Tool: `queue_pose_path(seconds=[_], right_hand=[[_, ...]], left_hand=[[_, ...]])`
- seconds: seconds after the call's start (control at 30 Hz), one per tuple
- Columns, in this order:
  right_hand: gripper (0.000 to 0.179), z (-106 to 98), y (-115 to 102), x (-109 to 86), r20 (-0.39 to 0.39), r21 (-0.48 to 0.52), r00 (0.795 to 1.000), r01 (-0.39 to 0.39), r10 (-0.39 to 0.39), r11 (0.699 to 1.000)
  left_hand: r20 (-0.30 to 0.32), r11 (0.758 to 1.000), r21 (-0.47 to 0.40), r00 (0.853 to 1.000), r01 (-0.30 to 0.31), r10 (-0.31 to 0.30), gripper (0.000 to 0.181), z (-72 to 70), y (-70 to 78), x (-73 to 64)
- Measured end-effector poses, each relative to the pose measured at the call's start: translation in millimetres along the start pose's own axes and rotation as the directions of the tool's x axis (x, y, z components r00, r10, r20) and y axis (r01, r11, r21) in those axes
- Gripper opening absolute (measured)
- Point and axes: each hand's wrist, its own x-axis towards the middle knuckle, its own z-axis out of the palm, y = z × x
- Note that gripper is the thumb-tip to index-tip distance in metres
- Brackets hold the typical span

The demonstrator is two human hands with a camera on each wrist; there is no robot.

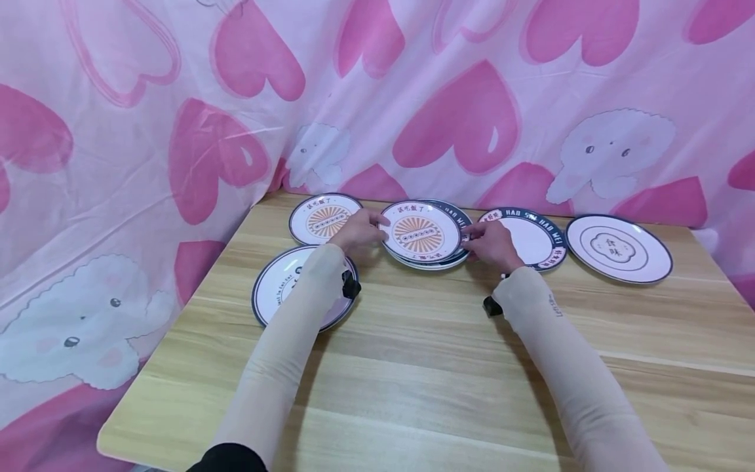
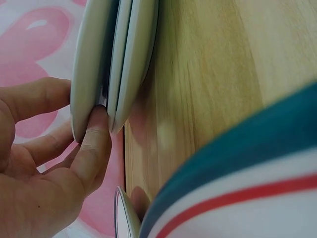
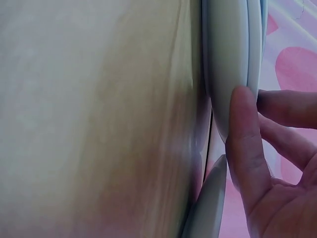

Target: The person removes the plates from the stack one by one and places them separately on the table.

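Near the worktop [image 1: 413,367]'s far edge, left of centre, your left hand [image 1: 358,229] and right hand [image 1: 492,244] pinch opposite rims of the orange-rayed plate [image 1: 419,231] above the lower plates [image 1: 461,215]; uneven thumb depths could tilt it or drag those along.

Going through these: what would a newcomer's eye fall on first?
Probably the pink heart-patterned cloth behind the table. Next, the orange-sunburst plate above other plates near the table's back edge, the left hand pinching its rim, the right hand at its opposite side.
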Motion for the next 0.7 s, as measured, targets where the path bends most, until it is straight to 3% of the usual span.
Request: queue_pose_path(seconds=[0.43,0.7], right_hand=[[0.036,-2.0,-1.6,0.8,0.016,-0.03,1.0,-0.008,0.008,1.0],[0.036,-1.4,-1.4,1.8,0.002,-0.053,1.0,-0.018,0.018,0.998]], left_hand=[[0.006,1.0,0.024,1.0,0.007,-0.007,0.041,-4.0,2.4,-5.6],[0.033,0.998,0.032,0.998,0.059,-0.06,0.04,-9.4,3.8,-12.0]])
